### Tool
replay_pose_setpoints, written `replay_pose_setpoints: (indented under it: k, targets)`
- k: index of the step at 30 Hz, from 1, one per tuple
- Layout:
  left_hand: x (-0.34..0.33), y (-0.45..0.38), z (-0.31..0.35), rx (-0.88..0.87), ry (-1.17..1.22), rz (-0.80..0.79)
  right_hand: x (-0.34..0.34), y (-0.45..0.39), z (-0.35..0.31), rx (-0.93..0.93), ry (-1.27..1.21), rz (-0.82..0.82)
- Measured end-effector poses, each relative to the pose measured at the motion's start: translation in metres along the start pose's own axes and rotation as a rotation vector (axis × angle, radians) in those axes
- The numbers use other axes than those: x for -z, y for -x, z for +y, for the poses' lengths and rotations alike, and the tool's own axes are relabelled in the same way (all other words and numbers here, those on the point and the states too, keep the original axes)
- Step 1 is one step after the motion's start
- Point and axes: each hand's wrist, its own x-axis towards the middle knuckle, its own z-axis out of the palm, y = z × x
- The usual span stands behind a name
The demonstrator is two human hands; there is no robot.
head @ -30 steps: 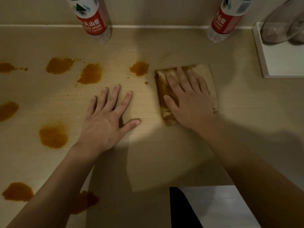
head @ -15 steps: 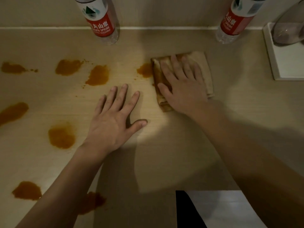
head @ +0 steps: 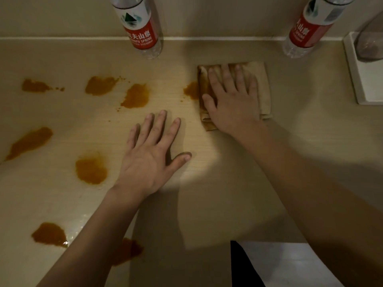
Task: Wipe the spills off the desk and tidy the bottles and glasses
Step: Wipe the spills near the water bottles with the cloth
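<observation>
My right hand (head: 232, 100) presses flat on a folded, brown-stained cloth (head: 262, 83) lying on the beige desk (head: 207, 204). The cloth's left edge touches an orange-brown spill (head: 190, 91). Flat on the desk lies my left hand (head: 153, 154), its fingers spread, holding nothing. Several more orange-brown spills (head: 136, 96) dot the left half of the desk. Two clear water bottles with red labels stand at the back edge, one (head: 141, 27) left of centre and one (head: 308, 27) further right. A glass (head: 371, 38) lies at the far right, partly cut off.
A white tray (head: 354, 75) at the right edge carries the glass. A wall runs along the back of the desk. Something white and black (head: 269, 266) shows below the desk's front edge.
My right hand has slid the cloth away from me and to the left, until its edge meets the nearest spill. My left hand has stayed flat in place.
</observation>
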Motion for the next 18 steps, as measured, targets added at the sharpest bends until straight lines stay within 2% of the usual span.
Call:
replay_pose_setpoints:
  k: [5, 9, 14, 18]
  targets:
    - [0.001, 0.001, -0.003, -0.001, 0.017, 0.039, -0.005, 0.04, -0.001, 0.079, 0.014, -0.007]
    - [0.001, 0.003, -0.012, 0.018, 0.022, 0.037, -0.009, 0.064, 0.02, -0.005, 0.008, -0.006]
    - [-0.002, 0.013, -0.025, 0.032, 0.05, 0.026, -0.006, 0.039, 0.017, -0.074, 0.003, -0.023]
    - [-0.004, 0.019, -0.03, 0.05, 0.065, 0.01, -0.003, 0.007, -0.02, -0.066, -0.011, -0.009]
